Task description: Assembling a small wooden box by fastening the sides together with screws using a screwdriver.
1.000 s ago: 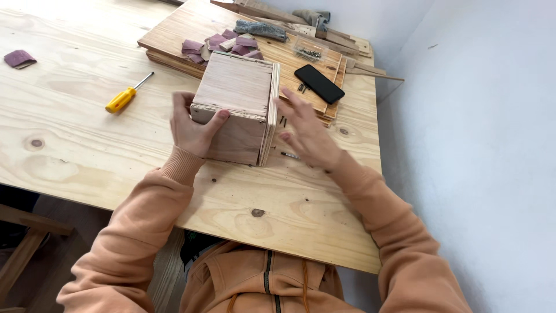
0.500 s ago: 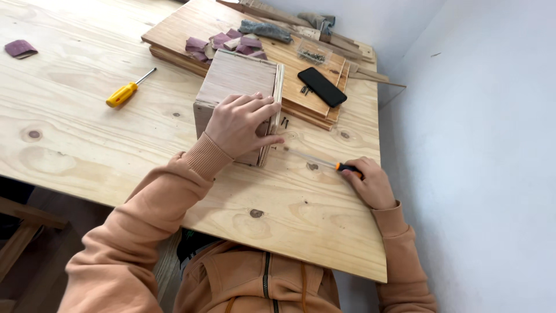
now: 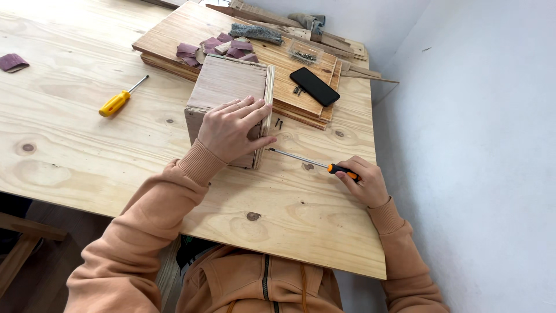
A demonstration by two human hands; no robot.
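Left hand (image 3: pixel 231 130) lies flat, fingers spread; right hand (image 3: pixel 362 181) apparently closed.

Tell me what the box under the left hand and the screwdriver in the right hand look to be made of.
The box looks like bare, unvarnished plywood: pale grain on top, thin layered edges on its side panel. The screwdriver has a slim, shiny shaft, probably steel, and an orange and black handle, likely plastic or rubber; the right hand covers most of it. The left hand rests on the box.

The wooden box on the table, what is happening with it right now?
A person in an orange hoodie rests the left hand flat on a wooden box on the plywood table. The right hand grips a screwdriver with an orange and black handle; its tip points at the box's side. A yellow screwdriver and a black phone lie nearby.
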